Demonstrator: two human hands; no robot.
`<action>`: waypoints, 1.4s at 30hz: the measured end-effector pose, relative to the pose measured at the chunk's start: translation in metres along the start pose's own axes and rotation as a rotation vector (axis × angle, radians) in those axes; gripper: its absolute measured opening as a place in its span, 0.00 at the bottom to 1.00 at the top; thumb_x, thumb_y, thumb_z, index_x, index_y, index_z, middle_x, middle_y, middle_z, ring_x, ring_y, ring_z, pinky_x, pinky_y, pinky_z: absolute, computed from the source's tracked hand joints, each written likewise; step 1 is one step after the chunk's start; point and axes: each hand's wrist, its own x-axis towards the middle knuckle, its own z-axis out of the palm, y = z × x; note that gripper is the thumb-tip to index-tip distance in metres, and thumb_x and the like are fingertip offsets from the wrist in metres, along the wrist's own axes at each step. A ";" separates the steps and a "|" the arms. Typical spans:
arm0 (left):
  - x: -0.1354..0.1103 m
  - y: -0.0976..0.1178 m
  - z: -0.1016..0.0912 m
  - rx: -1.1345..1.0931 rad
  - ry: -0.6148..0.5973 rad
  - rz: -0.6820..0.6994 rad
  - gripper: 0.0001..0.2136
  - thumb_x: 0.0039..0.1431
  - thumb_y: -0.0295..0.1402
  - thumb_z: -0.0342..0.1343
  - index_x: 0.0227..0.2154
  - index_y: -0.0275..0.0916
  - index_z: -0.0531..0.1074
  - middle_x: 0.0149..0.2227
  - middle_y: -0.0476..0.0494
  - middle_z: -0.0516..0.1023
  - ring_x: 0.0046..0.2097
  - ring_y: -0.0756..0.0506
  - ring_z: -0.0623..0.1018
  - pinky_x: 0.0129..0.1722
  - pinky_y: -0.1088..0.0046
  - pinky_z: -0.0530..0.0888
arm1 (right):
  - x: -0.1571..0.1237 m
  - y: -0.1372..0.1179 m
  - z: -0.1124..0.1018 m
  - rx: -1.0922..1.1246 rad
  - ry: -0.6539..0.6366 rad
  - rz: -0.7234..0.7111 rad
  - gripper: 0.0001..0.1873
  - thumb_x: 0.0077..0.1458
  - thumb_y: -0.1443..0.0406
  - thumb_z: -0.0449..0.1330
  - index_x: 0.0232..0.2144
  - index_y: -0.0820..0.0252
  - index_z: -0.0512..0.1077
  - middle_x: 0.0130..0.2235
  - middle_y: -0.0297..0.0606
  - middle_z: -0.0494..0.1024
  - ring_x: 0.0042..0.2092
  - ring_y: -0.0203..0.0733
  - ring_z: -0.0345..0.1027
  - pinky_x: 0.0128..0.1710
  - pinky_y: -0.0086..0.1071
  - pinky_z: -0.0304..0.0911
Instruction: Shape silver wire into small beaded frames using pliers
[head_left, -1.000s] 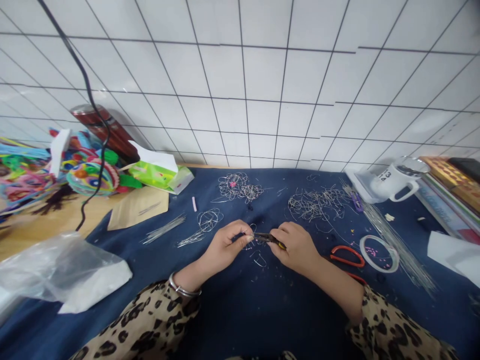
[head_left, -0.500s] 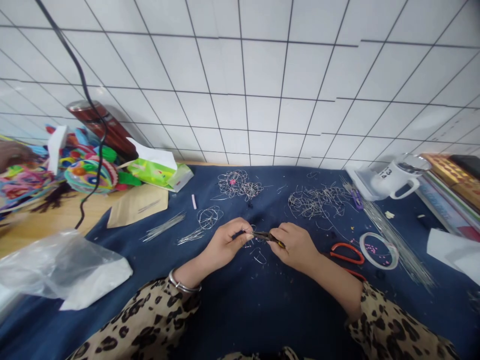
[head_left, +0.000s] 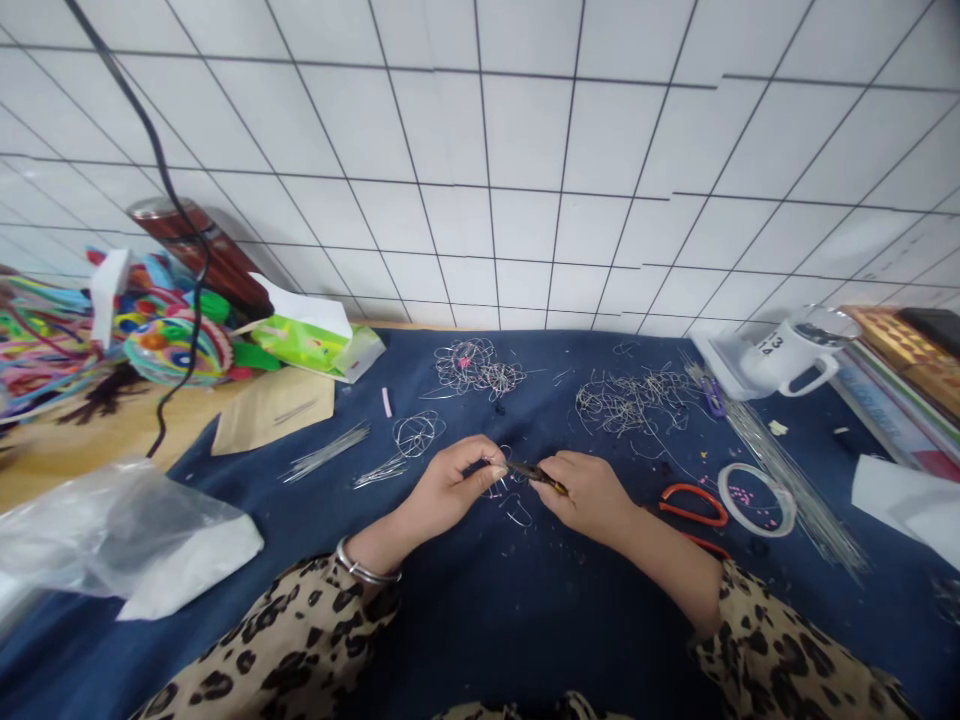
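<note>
My right hand (head_left: 589,490) is closed around a pair of pliers (head_left: 541,476) with dark jaws and a bit of yellow on the handle. The jaws point left, close to the fingertips of my left hand (head_left: 461,484). Thumb and forefinger of that hand pinch a thin piece of wire (head_left: 501,486), partly hidden by the fingers. Whether the jaws grip the wire is too small to tell. Just below lies a loose curl of wire (head_left: 519,512) on the dark blue cloth (head_left: 480,620).
Tangled wire shapes (head_left: 474,368) and another wire heap (head_left: 634,402) lie behind my hands. At right are red-handled scissors or pliers (head_left: 694,505), a white ring-shaped dish (head_left: 786,515) with pink beads, straight wires (head_left: 829,535) and a mug (head_left: 799,355). A plastic bag (head_left: 135,530) sits left.
The pliers' jaws have tilted slightly upward at the left tip. Both hands stay almost in the same place, and the left pinch holds.
</note>
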 end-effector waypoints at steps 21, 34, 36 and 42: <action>-0.001 0.004 0.002 0.077 0.064 0.023 0.03 0.56 0.27 0.53 0.28 0.36 0.69 0.28 0.47 0.70 0.31 0.50 0.71 0.33 0.73 0.67 | -0.001 0.002 0.003 -0.167 0.117 -0.043 0.08 0.55 0.63 0.52 0.31 0.60 0.69 0.30 0.38 0.67 0.33 0.38 0.59 0.35 0.30 0.55; -0.004 0.008 0.005 0.079 0.093 -0.032 0.04 0.56 0.28 0.54 0.26 0.36 0.68 0.28 0.47 0.70 0.30 0.50 0.70 0.33 0.74 0.66 | -0.002 0.000 0.003 -0.166 0.120 -0.057 0.07 0.55 0.64 0.52 0.31 0.60 0.69 0.29 0.38 0.68 0.33 0.38 0.59 0.35 0.30 0.55; -0.004 0.007 0.005 0.074 0.098 -0.033 0.04 0.56 0.28 0.54 0.26 0.36 0.68 0.27 0.47 0.70 0.30 0.50 0.70 0.33 0.74 0.66 | -0.002 0.000 0.004 -0.152 0.121 -0.059 0.07 0.55 0.64 0.52 0.30 0.60 0.69 0.29 0.37 0.68 0.32 0.37 0.60 0.35 0.29 0.55; -0.005 0.006 0.007 0.034 0.118 -0.035 0.03 0.55 0.28 0.54 0.27 0.36 0.68 0.28 0.47 0.71 0.29 0.50 0.70 0.32 0.74 0.67 | -0.002 -0.001 0.006 -0.092 0.096 -0.032 0.06 0.55 0.65 0.53 0.29 0.60 0.68 0.29 0.36 0.68 0.33 0.37 0.61 0.35 0.28 0.56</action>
